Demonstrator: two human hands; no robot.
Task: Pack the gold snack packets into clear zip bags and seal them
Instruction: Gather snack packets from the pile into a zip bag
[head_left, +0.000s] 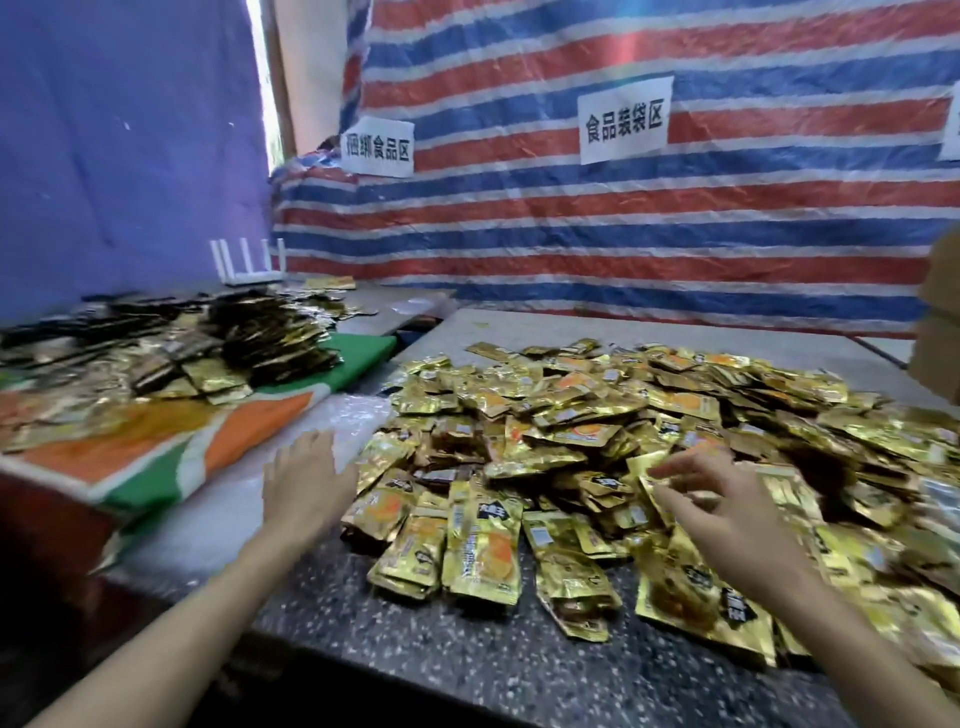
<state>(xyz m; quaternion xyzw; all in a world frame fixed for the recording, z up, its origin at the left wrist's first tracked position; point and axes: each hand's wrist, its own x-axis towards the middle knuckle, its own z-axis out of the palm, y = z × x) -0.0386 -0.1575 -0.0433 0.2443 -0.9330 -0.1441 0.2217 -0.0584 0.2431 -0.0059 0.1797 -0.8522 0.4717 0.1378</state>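
Note:
A big heap of gold snack packets (597, 431) covers the speckled stone table (467, 649), spreading to the right edge of the view. Clear plastic zip bags (358, 415) lie in a blurry pile just left of the heap. My left hand (306, 483) hovers flat over those bags, fingers spread, holding nothing. My right hand (727, 504) is over the near side of the heap with its fingers curled at one gold packet (649, 473); whether it grips that packet is unclear.
A second pile of gold and dark packets (218, 348) rests on an orange, green and white sack (156, 441) at the left. A white router (249, 265) stands behind it. A striped tarp wall (623, 234) with paper signs closes the back. A brown cardboard box (940, 322) is at right.

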